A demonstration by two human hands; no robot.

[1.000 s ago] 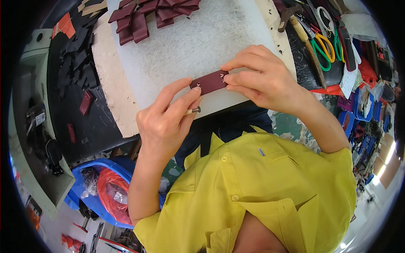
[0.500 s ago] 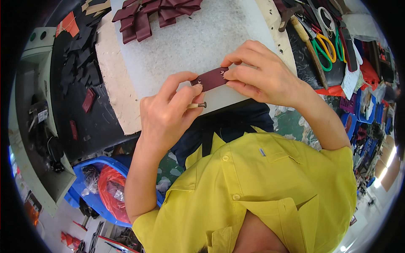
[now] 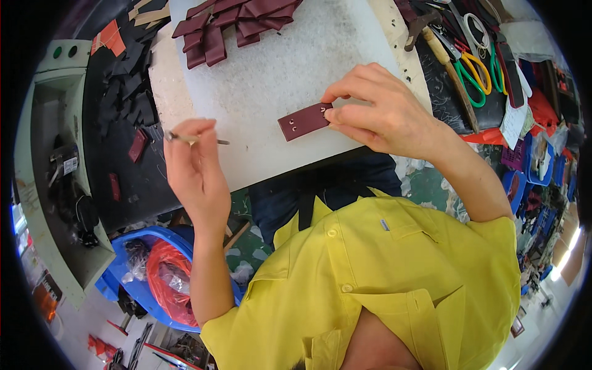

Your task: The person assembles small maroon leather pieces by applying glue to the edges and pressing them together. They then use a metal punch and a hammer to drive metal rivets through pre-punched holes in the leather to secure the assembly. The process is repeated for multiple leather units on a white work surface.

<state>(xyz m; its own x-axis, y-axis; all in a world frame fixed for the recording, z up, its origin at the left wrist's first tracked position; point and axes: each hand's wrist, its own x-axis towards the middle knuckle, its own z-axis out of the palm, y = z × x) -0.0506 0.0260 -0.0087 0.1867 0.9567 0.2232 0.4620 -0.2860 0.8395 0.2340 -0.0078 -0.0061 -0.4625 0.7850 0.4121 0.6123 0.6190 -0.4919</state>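
Maroon strip point(image 3: 306, 121) in right hand point(image 3: 383, 113)

Looks like a craft workshop. Shows as much in maroon strips point(image 3: 242, 21) heaped on a white board point(image 3: 265, 77), black scraps point(image 3: 131, 86) strewn alongside, and a hammer point(image 3: 421, 26) lying near several scissors point(image 3: 483, 66) (green- and yellow-handled). Holds blue bins point(image 3: 542, 166) too, at far right, plus a blue tub point(image 3: 140, 301) of plastic bags point(image 3: 161, 271).

Dk maroon strip point(image 3: 304, 122), yel. shirt point(image 3: 382, 262)
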